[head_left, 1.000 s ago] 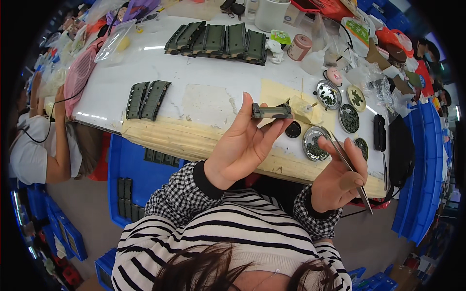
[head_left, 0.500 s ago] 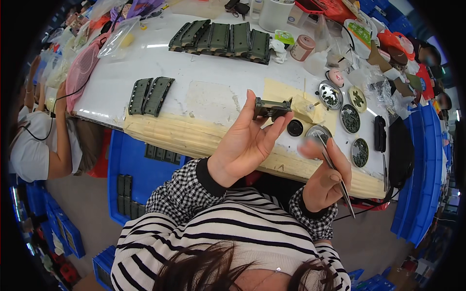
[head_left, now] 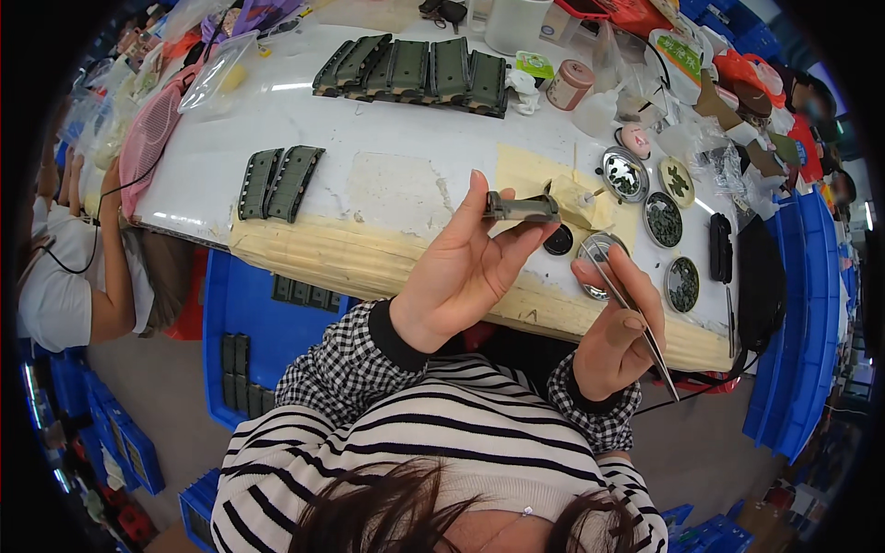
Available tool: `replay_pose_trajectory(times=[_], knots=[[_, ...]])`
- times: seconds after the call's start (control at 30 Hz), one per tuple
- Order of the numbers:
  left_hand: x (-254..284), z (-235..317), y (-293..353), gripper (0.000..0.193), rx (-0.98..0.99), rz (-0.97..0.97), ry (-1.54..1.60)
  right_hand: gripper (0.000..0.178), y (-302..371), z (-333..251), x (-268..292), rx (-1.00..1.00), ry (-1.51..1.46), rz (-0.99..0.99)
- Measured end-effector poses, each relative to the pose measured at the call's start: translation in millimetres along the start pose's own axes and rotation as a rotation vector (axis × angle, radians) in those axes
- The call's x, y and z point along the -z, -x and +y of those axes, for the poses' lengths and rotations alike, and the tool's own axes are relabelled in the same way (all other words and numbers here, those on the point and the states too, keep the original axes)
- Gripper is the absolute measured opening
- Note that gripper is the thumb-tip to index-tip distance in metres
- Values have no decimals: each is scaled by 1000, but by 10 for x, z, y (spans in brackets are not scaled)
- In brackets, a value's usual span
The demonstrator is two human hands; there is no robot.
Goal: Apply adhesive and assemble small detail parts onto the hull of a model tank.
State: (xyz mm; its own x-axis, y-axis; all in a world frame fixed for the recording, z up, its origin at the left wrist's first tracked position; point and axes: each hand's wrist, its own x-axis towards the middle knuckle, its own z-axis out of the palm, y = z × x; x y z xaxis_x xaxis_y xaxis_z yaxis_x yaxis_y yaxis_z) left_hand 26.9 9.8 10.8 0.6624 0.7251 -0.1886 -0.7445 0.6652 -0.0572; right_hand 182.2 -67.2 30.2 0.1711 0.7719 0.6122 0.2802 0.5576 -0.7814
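Note:
My left hand (head_left: 458,265), palm turned up, grips a small curved camouflage-green part (head_left: 523,209) between thumb and fingertips above the table's front edge. To its right, my right hand (head_left: 619,339) is closed on metal tweezers (head_left: 653,353), which slant up and left between the fingers. Their upper tips lie near a round dish (head_left: 606,247), partly covered by the hand. Two similar green parts (head_left: 279,184) lie side by side at the left, and a row of several more (head_left: 410,72) stands at the back.
Round dishes with small dark green pieces (head_left: 664,220) (head_left: 682,285) stand at the right. A paper-covered block (head_left: 583,205) and a black lid (head_left: 558,240) sit behind my hands. A blue tray (head_left: 217,332) is below left. Another person's arm (head_left: 112,249) shows at far left.
The green part has tilted in my left hand, so its curved side shows more. My right fingers have shifted slightly, and the tweezers remain in them.

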Motion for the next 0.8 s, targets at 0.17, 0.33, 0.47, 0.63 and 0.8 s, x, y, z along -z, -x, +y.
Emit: replay_pose_trajectory(times=[0.17, 0.33, 0.47, 0.63, 0.8], knots=[[-32, 69, 90, 47, -66, -108, -251, 46, -46, 7, 92, 124, 48, -69], [8, 95, 77, 48, -81, -160, -366, 37, -79, -71, 103, 90, 99, -178], [30, 90, 77, 51, -87, -187, -417, 32, -75, -63, 117, 90, 128, -189], [27, 79, 81, 54, -108, -199, -455, 30, -76, -62, 134, 92, 156, -196], [16, 71, 92, 55, -121, -187, -478, 30, -89, -81, 139, 86, 166, -213]])
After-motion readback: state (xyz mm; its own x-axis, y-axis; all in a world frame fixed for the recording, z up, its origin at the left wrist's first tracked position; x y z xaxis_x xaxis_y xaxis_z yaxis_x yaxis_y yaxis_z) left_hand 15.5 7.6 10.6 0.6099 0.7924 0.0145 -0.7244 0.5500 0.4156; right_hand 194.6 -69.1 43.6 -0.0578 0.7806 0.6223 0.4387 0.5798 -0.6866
